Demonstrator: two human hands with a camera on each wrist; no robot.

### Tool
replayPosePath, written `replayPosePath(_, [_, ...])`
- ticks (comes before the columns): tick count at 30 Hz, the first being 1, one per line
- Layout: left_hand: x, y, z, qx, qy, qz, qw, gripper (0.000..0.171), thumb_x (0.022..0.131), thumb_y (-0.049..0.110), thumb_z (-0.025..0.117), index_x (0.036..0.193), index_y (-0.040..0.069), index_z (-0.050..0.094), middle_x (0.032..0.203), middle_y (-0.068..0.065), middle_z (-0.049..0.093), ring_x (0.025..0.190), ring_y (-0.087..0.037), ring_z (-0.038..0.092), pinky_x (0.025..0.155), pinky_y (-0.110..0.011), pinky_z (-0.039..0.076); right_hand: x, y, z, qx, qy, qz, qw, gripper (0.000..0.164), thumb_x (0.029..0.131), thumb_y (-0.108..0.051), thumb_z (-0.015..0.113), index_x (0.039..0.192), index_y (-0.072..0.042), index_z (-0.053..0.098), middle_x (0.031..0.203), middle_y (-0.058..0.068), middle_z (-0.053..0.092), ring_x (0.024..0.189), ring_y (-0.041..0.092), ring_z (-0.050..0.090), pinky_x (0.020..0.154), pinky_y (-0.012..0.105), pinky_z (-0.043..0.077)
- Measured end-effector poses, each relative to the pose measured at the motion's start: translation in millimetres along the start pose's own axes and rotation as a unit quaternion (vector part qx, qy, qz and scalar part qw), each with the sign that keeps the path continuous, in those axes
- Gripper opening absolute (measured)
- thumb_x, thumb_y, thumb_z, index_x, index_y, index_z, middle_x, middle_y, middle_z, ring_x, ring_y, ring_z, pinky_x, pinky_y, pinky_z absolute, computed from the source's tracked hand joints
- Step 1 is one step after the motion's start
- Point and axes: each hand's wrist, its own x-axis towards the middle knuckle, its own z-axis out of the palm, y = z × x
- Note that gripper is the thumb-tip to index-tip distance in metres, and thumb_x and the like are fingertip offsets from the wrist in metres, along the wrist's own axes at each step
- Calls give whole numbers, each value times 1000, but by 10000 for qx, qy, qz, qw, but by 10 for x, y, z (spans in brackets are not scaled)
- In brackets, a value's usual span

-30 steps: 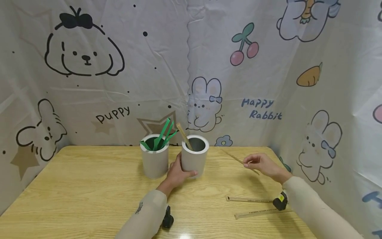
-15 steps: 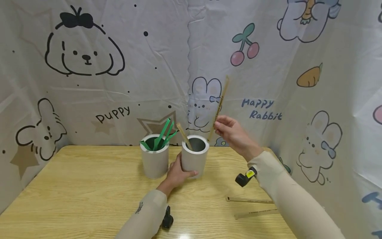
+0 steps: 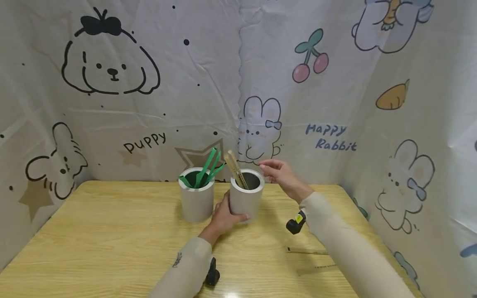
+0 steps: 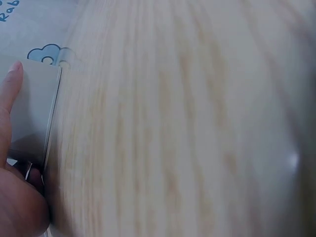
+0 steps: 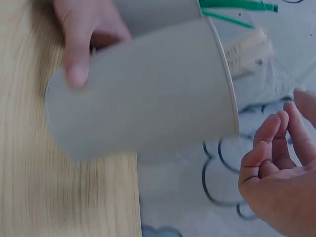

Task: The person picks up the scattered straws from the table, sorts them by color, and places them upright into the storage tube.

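My left hand point(image 3: 225, 216) grips the lower part of a white cylindrical cup point(image 3: 246, 203), its thumb across the front. In that cup lean slim tan paper-wrapped sticks point(image 3: 235, 170) with printing on them; the right wrist view shows their printed ends point(image 5: 247, 49) past the rim. My right hand point(image 3: 284, 176) hovers just right of the rim, apart from it, its fingers loosely bent and nothing between them. To the left stands a similar white cup point(image 3: 196, 203) with several green strips point(image 3: 205, 171) in it. The left wrist view catches only part of the left hand point(image 4: 17, 197) and the cup's side point(image 4: 34, 108).
Two more tan wrapped sticks point(image 3: 307, 251) lie on the wooden table point(image 3: 112, 231) at the right front, partly hidden by my right sleeve. Close behind the cups, a patterned cloth point(image 3: 208, 95) hangs at the table's back edge and along the sides.
My right hand lifted a tan wrapped stick from the right, brought it upright to the held cup and let it go inside. The left hand kept its grip.
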Motion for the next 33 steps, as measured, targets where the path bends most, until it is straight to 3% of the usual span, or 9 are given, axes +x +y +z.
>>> replayPosePath(7, [-28, 52, -36, -125, 26, -45, 9999, 111, 77, 31, 89, 162, 16, 20, 157, -17, 42, 145, -41, 35, 119, -62, 26, -322, 343, -402, -803, -273, 82, 9964, 41, 103, -28, 59, 131, 2, 60, 104, -5, 65, 95, 14, 57, 87, 26, 48])
replayPosePath(13, [-38, 44, -47, -126, 30, -61, 9999, 111, 77, 32, 89, 162, 17, 20, 158, -16, 41, 146, -41, 34, 120, -63, 25, -811, 809, -695, -1309, -574, 197, 9895, 43, 101, -26, 63, 132, 4, 61, 129, 20, 63, 102, 14, 61, 93, 37, 52])
replayPosePath(17, [-26, 28, -49, -81, 63, -71, 9999, 111, 77, 32, 89, 162, 18, 20, 158, -15, 41, 146, -40, 34, 120, -63, 26, -1068, 1089, -876, -1392, -741, 207, 9873, 42, 100, -23, 65, 128, 8, 61, 132, 29, 60, 101, 10, 65, 91, 30, 54])
replayPosePath(20, [-19, 26, -42, -69, 28, -61, 10000, 111, 77, 32, 89, 162, 18, 19, 158, -16, 41, 145, -41, 34, 120, -63, 26, -1211, 1239, -1011, -1457, -913, 182, 9849, 39, 100, -20, 65, 125, 9, 63, 125, 28, 64, 97, 9, 66, 84, 24, 55])
replayPosePath(25, [-31, 29, -35, -134, 35, -116, 9998, 111, 77, 32, 89, 162, 18, 19, 158, -16, 41, 145, -40, 34, 120, -62, 27, -1366, 1378, -1194, -1525, -1200, 150, 9809, 33, 99, -15, 66, 122, 8, 66, 115, 22, 69, 90, 4, 63, 77, 23, 54])
replayPosePath(30, [-34, 34, -17, -112, 20, -98, 9999, 111, 77, 32, 89, 162, 17, 19, 157, -17, 41, 145, -41, 35, 119, -62, 27, -1494, 1446, -1296, -1550, -1411, 75, 9778, 31, 96, -13, 69, 119, 9, 68, 116, 27, 68, 91, 0, 63, 77, 20, 54])
replayPosePath(33, [-35, 43, -4, -138, 11, -104, 9998, 111, 77, 33, 89, 162, 16, 20, 157, -17, 41, 145, -41, 34, 119, -62, 27, -1552, 1478, -1316, -1623, -1509, -78, 9751, 27, 94, -12, 71, 113, 7, 70, 111, 22, 71, 89, -1, 62, 76, 19, 53])
